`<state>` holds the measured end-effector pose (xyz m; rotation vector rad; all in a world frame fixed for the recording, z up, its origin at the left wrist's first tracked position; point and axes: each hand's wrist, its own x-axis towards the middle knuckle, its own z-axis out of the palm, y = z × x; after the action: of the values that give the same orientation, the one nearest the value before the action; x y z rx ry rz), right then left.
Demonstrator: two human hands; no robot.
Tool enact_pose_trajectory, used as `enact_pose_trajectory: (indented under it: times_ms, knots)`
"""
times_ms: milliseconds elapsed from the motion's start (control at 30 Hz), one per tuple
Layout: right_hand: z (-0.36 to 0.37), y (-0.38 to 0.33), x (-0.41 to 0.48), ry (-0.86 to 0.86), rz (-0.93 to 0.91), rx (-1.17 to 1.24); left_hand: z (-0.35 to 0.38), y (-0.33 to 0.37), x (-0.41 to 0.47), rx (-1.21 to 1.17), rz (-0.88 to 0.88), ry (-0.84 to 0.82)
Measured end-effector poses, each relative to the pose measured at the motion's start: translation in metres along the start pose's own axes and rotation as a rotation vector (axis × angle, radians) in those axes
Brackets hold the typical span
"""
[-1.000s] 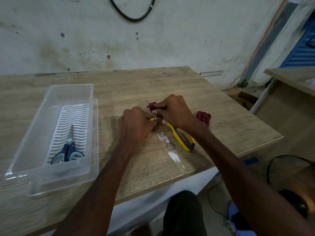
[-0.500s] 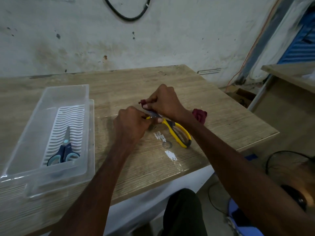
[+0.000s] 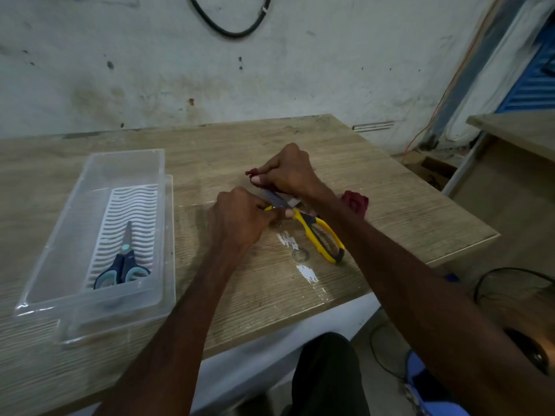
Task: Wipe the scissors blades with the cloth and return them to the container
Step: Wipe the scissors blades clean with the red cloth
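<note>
Scissors with yellow handles sit mid-table, between the two hands; the handle loops rest on the table and the blades angle up and away toward the far left. From my end I see the left hand with its fingers curled tight round the scissors near the pivot, thumb side against the yellow grip. The right hand is just beyond it, pinching the dark red cloth over the outer part of the blades. A scrap of the cloth pokes out at the fingertips, and the rest is bunched on the table behind the right wrist. A short bare stretch of blade shows between the hands. I cannot tell whether the blades are parted.

The clear container stands well apart at the left of the table, with a white ribbed rack inside. A blue pair lies on the rack, closed, handles toward me. White scuffs mark the table near the yellow loops.
</note>
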<state>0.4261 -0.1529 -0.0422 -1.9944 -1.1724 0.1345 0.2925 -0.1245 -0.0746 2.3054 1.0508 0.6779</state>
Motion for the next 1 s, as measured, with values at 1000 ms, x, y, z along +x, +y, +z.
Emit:
enact_pose_trajectory:
  times_ms: [1000]
  knots:
    - [0.007,-0.004,-0.017,-0.005,-0.272,-0.34,0.0,0.0,0.0,0.072,0.019,0.037]
